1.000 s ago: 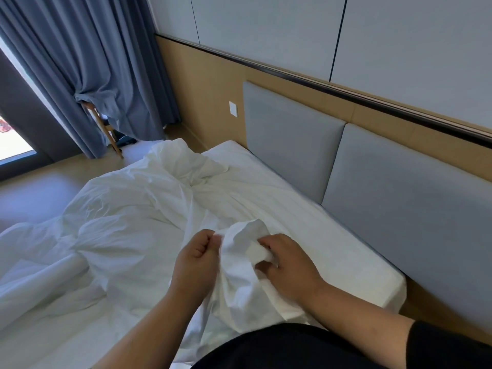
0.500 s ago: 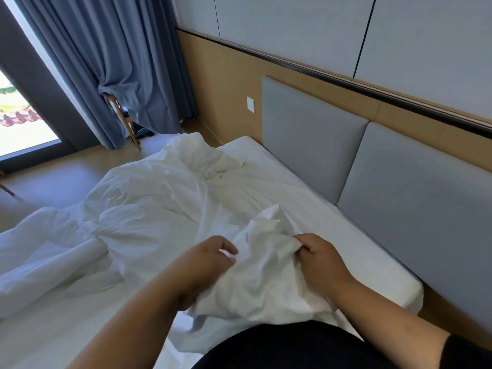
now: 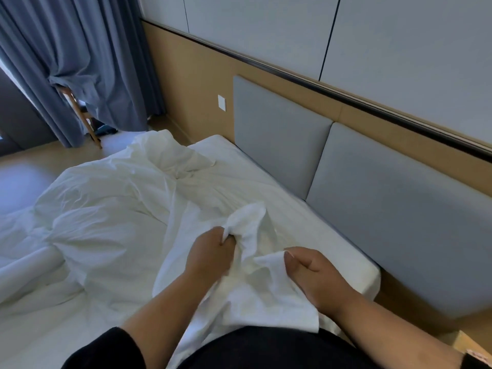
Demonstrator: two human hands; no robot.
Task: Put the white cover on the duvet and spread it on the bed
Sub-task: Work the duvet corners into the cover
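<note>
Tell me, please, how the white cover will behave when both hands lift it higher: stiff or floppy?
Probably floppy: the white cover bunches into soft folds where the left hand and right hand grip it. It likely drapes and sags between them. It seems light, since pinched fingers alone raise a peak of cloth.

No text, label, brand, number or sign can be read anywhere in the view; the small white wall plate (image 3: 221, 102) beside the headboard (image 3: 279, 134) bears no marking

duvet (image 3: 101, 225) cut off left, chair (image 3: 80, 115) half behind curtain (image 3: 87, 57)
</note>
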